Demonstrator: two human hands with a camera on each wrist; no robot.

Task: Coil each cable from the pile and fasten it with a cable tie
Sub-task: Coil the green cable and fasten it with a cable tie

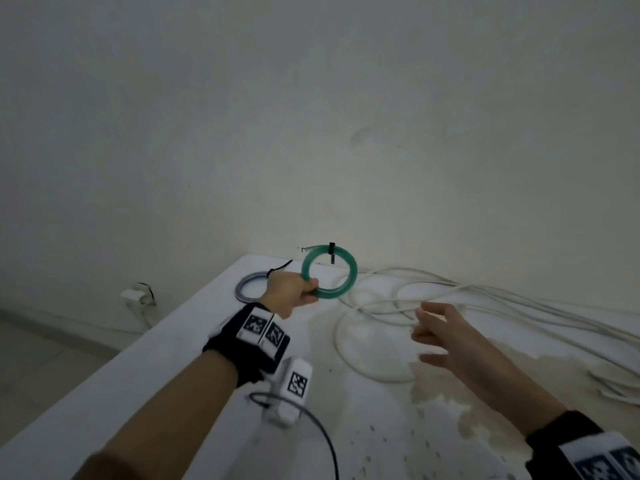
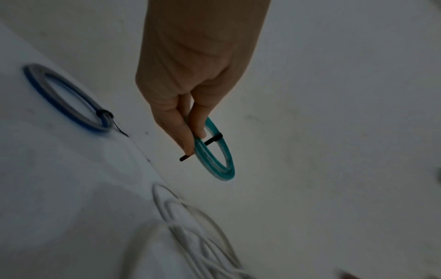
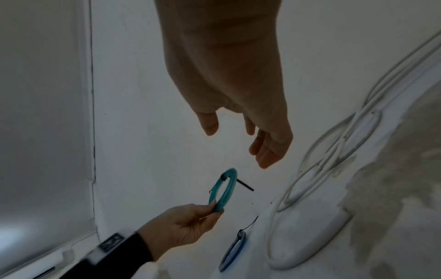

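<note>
1. Green cable coil [image 1: 329,276], already bound with a black cable tie [image 1: 331,251], is held upright in the air above the far part of the tabletop [image 1: 145,368]; the left hand [image 1: 291,294] has its grip clamped on the coil's lower left arc, thumb and fingers pinching it.
2. Right hand [image 1: 446,336] hovers over the tabletop with its grip apart, fingers spread and holding nothing, near the loose white cables [image 1: 450,296] still lying in tangled loops to the right.
3. A blue and grey coil [image 1: 250,288], tied with its own black tie, lies flat on the tabletop just behind the left hand, near the far left corner.
4. Risks, as I judge them: the pinch covers only a short stretch of the green coil, so a quick swing toward the finished coil could let it slip and drop off the nearby edge.
5. The tie's tail sticks out untrimmed; it could snag on a white loop if the coil passes low over the pile.
6. The white cables overlap one another, so pulling one strand with the free hand may drag the others along or knot them.
</note>
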